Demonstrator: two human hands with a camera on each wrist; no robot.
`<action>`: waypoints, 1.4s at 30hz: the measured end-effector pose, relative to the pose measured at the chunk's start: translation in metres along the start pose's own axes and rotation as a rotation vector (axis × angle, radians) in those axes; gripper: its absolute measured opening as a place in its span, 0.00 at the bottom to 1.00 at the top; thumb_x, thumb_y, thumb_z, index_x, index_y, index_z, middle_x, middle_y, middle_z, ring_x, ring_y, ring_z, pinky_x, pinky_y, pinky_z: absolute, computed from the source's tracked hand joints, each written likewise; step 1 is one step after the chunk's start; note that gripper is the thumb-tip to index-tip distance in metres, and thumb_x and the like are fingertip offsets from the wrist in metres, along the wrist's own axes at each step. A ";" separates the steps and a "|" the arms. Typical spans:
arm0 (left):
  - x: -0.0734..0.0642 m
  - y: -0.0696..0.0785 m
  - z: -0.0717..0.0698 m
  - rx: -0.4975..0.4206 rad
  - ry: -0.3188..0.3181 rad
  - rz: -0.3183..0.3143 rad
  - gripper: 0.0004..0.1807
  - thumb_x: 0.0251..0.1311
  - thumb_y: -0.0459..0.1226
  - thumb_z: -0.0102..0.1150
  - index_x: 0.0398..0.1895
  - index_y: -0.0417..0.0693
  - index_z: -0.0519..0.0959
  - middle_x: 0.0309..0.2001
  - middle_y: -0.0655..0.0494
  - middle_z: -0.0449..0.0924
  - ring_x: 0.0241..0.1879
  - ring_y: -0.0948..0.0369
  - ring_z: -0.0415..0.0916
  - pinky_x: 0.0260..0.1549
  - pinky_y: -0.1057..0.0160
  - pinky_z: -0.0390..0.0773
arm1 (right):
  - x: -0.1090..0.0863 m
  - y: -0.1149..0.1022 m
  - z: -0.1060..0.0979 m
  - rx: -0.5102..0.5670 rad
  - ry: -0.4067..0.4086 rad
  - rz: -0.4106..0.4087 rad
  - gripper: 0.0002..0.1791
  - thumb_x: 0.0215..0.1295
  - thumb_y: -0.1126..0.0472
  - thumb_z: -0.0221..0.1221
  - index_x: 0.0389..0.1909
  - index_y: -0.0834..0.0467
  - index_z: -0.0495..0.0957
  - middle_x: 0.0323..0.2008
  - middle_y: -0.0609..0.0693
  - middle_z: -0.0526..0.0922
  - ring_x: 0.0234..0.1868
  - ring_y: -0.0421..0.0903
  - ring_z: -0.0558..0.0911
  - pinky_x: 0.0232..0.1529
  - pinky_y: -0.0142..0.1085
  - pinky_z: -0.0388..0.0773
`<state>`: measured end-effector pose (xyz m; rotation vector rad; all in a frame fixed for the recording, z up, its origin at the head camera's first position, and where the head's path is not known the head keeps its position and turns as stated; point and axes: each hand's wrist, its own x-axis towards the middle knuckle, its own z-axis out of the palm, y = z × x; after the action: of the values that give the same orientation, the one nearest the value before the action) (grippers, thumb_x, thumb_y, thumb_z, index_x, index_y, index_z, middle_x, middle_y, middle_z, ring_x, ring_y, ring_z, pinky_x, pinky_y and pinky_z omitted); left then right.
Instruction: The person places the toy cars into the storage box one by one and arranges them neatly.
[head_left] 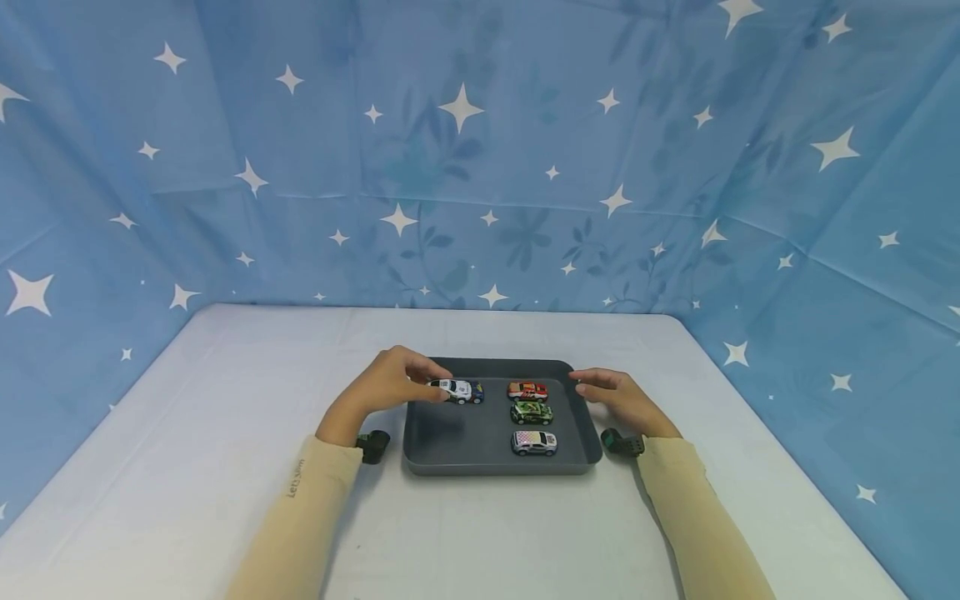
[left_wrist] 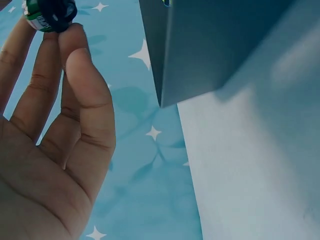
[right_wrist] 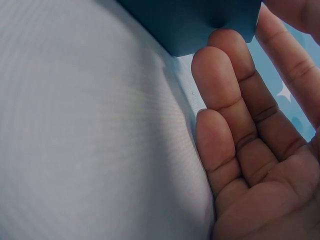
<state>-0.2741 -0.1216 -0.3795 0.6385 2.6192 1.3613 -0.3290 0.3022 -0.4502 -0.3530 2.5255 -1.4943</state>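
My left hand [head_left: 392,385] pinches a white toy car [head_left: 453,387] between thumb and fingers, over the left part of a dark grey tray [head_left: 457,457]. Behind the white car, a dark blue toy car [head_left: 477,392] is partly hidden. The left wrist view shows only part of the held toy car [left_wrist: 50,14] at the fingertips. In the tray's right half stand a red toy car [head_left: 527,391], a green one [head_left: 532,412] and a silver-and-pink one [head_left: 534,442]. At the tray's right rim, my right hand [head_left: 624,402] has loosely bent fingers and holds nothing; its fingertips are close against the tray wall [right_wrist: 200,22].
The tray stands on a white-covered table [head_left: 480,533]. Behind and beside the table hangs a blue curtain [head_left: 480,167] with white stars. A dark wrist device [head_left: 372,447] sits by the left wrist and another [head_left: 622,442] by the right.
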 end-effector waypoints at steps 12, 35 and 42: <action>0.014 0.010 0.013 -0.005 0.030 -0.008 0.15 0.64 0.36 0.78 0.53 0.47 0.92 0.58 0.48 0.88 0.59 0.47 0.84 0.58 0.46 0.84 | 0.000 -0.003 0.001 0.005 -0.001 0.008 0.29 0.79 0.53 0.64 0.71 0.67 0.77 0.73 0.67 0.75 0.75 0.67 0.72 0.75 0.66 0.63; 0.034 0.013 0.034 0.102 0.025 -0.050 0.13 0.60 0.35 0.81 0.48 0.48 0.93 0.49 0.53 0.92 0.58 0.49 0.85 0.59 0.45 0.83 | -0.002 -0.003 0.000 0.034 -0.006 0.001 0.27 0.79 0.56 0.63 0.70 0.68 0.77 0.72 0.68 0.75 0.75 0.67 0.71 0.75 0.65 0.64; 0.038 0.016 0.043 0.194 0.022 -0.123 0.10 0.57 0.35 0.83 0.42 0.52 0.94 0.48 0.55 0.92 0.55 0.51 0.85 0.60 0.44 0.82 | -0.002 -0.003 0.001 0.026 -0.005 0.005 0.28 0.79 0.55 0.64 0.70 0.68 0.77 0.73 0.68 0.75 0.75 0.67 0.71 0.75 0.64 0.65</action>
<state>-0.2908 -0.0655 -0.3887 0.4774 2.7797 1.0960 -0.3270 0.3008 -0.4476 -0.3457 2.4985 -1.5211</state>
